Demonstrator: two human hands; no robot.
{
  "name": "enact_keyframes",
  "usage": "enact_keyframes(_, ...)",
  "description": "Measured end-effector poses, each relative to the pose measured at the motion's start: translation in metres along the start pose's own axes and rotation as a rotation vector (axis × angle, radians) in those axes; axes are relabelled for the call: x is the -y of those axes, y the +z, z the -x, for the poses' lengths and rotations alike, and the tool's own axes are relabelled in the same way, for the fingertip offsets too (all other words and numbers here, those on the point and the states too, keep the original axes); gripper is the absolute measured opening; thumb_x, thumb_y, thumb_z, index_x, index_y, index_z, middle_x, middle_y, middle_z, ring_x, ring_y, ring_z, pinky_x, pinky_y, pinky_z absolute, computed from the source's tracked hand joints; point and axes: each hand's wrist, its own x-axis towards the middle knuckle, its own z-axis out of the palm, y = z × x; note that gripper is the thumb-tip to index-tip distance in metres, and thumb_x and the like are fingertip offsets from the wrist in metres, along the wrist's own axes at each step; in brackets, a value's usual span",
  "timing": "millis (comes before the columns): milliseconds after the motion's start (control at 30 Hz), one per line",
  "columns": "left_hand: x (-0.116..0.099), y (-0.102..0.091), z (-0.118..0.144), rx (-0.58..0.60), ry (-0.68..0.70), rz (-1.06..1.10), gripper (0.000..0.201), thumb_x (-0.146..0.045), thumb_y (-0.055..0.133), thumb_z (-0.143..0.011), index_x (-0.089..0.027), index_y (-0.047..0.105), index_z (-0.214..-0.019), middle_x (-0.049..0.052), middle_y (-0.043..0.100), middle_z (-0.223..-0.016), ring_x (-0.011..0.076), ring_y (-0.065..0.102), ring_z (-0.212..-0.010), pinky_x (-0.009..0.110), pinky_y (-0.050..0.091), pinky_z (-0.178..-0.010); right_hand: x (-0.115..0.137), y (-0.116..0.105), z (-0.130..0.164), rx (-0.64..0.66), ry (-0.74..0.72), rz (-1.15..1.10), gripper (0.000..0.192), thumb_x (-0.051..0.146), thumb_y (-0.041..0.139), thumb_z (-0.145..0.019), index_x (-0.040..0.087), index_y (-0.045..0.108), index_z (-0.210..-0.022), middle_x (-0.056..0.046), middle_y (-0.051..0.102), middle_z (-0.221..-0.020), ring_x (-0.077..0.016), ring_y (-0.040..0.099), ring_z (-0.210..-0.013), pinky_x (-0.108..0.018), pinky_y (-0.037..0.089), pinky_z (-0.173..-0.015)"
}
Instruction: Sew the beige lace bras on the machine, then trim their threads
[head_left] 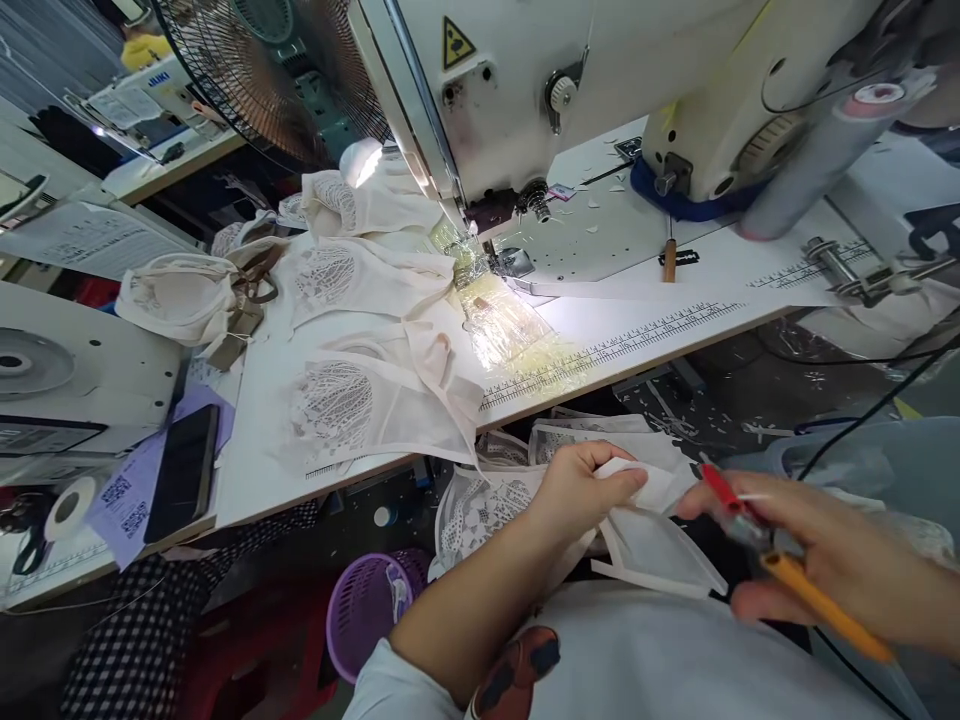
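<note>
White fabric (637, 490) below table edge (600, 385)

Sewing table ahead, hands low and near over the lap.

The sewing machine (600, 90) stands at the far middle of the table (675, 300), with a fan (277, 70) behind it to the left. Cut fabric pieces (360, 340) lie on the table left of the needle. A phone (182, 472) lies near the left edge, a tape roll (69, 507) left of it. Below the table's near edge, the left hand (581, 490) grips a fabric piece (652, 520); the right hand (832, 560), with snips (739, 510), is just right of it. A basket (371, 605) sits on the floor, near left.
</note>
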Motion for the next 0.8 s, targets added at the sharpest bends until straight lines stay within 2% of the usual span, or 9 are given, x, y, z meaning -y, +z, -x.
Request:
enact_keyframes(67, 0.004, -0.003, -0.008, -0.011, 0.059, -0.011, 0.023, -0.030, 0.073, -0.057, -0.013, 0.059, -0.064, -0.002, 0.056, -0.057, 0.0079, 0.047, -0.051, 0.021, 0.036, -0.051, -0.003, 0.013, 0.002, 0.134, -0.110, -0.052, 0.049, 0.066, 0.059, -0.070, 0.024, 0.062, -0.094, -0.009, 0.067, -0.098, -0.0264, 0.063, -0.091, -0.034, 0.051, -0.079)
enact_keyframes(167, 0.008, -0.007, -0.017, -0.029, 0.145, -0.001, 0.026, -0.029, 0.071, -0.062, -0.015, 0.057, -0.077, -0.002, 0.056, -0.062, 0.0079, 0.049, -0.053, 0.021, 0.039, -0.053, -0.018, 0.039, 0.003, 0.259, -0.114, -0.010, 0.028, 0.042, 0.066, -0.071, 0.021, 0.060, -0.088, -0.010, 0.067, -0.096, -0.0270, 0.063, -0.091, -0.038, 0.050, -0.085)
enact_keyframes(233, 0.009, -0.011, -0.017, -0.060, 0.230, -0.041, 0.030, -0.025, 0.069, -0.066, -0.016, 0.055, -0.091, 0.000, 0.059, -0.070, 0.0107, 0.055, -0.062, 0.023, 0.045, -0.060, -0.031, 0.056, 0.002, 0.234, -0.130, 0.045, 0.019, 0.025, 0.058, -0.074, 0.020, 0.059, -0.092, -0.011, 0.066, -0.100, -0.0264, 0.062, -0.095, -0.039, 0.050, -0.086)
enact_keyframes(333, 0.008, -0.023, -0.003, -0.148, 0.435, -0.260, 0.032, -0.021, 0.063, -0.072, -0.017, 0.054, -0.102, 0.008, 0.063, -0.095, 0.0171, 0.060, -0.089, 0.031, 0.048, -0.080, -0.045, 0.077, -0.002, 0.093, -0.232, 0.092, 0.029, 0.011, 0.045, -0.074, 0.019, 0.057, -0.099, -0.013, 0.064, -0.109, -0.0256, 0.058, -0.106, -0.041, 0.048, -0.090)
enact_keyframes(433, 0.008, -0.049, 0.024, -0.246, 0.601, -0.586, 0.021, -0.023, 0.055, -0.079, -0.017, 0.058, -0.100, 0.009, 0.064, -0.100, 0.0193, 0.060, -0.095, 0.035, 0.048, -0.086, -0.048, 0.084, -0.006, -0.007, -0.234, 0.092, 0.019, 0.013, 0.039, -0.079, 0.020, 0.056, -0.081, -0.012, 0.066, -0.087, -0.0256, 0.061, -0.088, -0.042, 0.050, -0.079)
enact_keyframes(500, 0.013, -0.073, 0.045, -0.382, 0.657, -0.765, 0.019, -0.025, 0.052, -0.081, -0.018, 0.060, -0.097, 0.009, 0.064, -0.099, 0.0204, 0.060, -0.095, 0.036, 0.049, -0.086, -0.044, 0.080, -0.007, -0.011, -0.211, 0.075, 0.018, 0.014, 0.038, -0.080, 0.021, 0.052, -0.070, -0.008, 0.062, -0.070, -0.0228, 0.059, -0.070, -0.037, 0.050, -0.065)
enact_keyframes(567, 0.024, -0.098, 0.064, -0.568, 0.641, -0.874, 0.023, -0.028, 0.053, -0.080, -0.019, 0.061, -0.099, 0.010, 0.064, -0.104, 0.0233, 0.059, -0.101, 0.039, 0.048, -0.089, -0.037, 0.069, -0.005, 0.024, -0.155, -0.008, 0.017, 0.018, 0.039, -0.080, 0.022, 0.049, -0.068, -0.005, 0.059, -0.065, -0.0194, 0.056, -0.060, -0.031, 0.048, -0.055)
enact_keyframes(667, 0.051, -0.124, 0.087, -0.765, 0.403, -0.852, 0.038, -0.036, 0.061, -0.072, -0.016, 0.060, -0.105, 0.014, 0.062, -0.112, 0.0294, 0.057, -0.107, 0.044, 0.046, -0.090, -0.025, 0.043, -0.001, 0.080, 0.007, -0.220, 0.017, 0.032, 0.043, -0.085, 0.024, 0.048, -0.071, -0.002, 0.059, -0.067, -0.0172, 0.057, -0.060, -0.026, 0.049, -0.052)
enact_keyframes(800, 0.079, -0.127, 0.107, -0.688, 0.122, -0.494, 0.036, -0.041, 0.064, -0.067, -0.013, 0.064, -0.090, 0.010, 0.069, -0.085, 0.0245, 0.064, -0.080, 0.033, 0.051, -0.070, -0.002, 0.013, 0.000, 0.000, 0.236, -0.452, 0.034, 0.059, 0.056, -0.072, 0.026, 0.054, -0.067, -0.001, 0.061, -0.058, -0.0195, 0.060, -0.053, -0.027, 0.051, -0.047)
